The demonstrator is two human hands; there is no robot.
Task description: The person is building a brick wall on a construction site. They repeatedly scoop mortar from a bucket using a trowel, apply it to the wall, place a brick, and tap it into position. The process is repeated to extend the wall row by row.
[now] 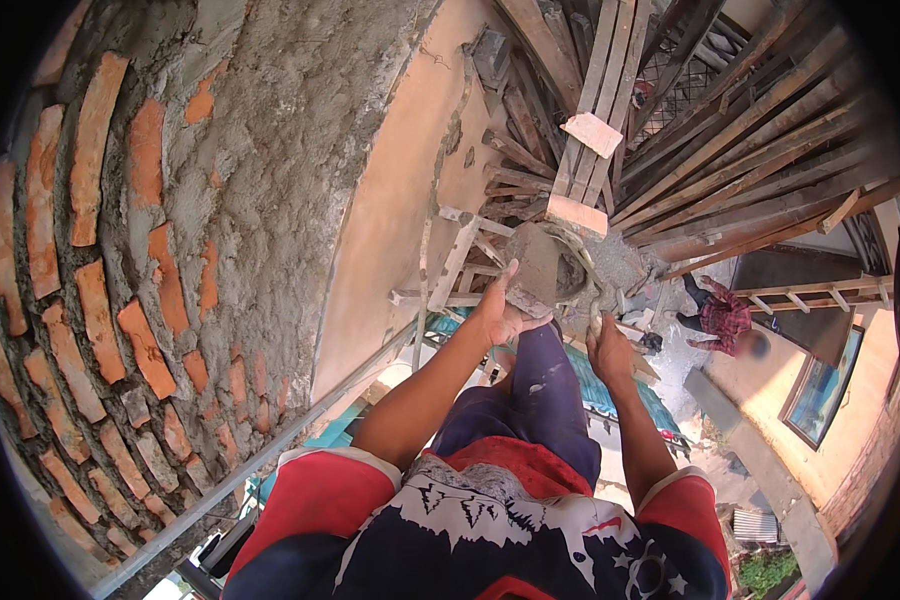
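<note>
In front of my legs, my left hand [502, 312] is closed around a brownish brick [528, 300], its thumb up along one side and its fingers underneath. My right hand [610, 350] grips the handle of a trowel [596, 312], whose blade is hard to make out against the grey mortar. Just beyond both hands sits a round pan [573, 278] with wet grey mortar in it. A flat grey-brown board [533, 255] shows next to the pan, close above the left hand. Two loose bricks lie farther off, one a pale brick [577, 214] on the planks.
A brick wall [90, 310], partly coated with grey mortar [260, 180], rises at my left. Long timber planks [600, 90] stretch away ahead and to the right. Far below, a person [725, 318] in a checked shirt stands near a wooden ladder [820, 298]. A window [823, 385] is at the right.
</note>
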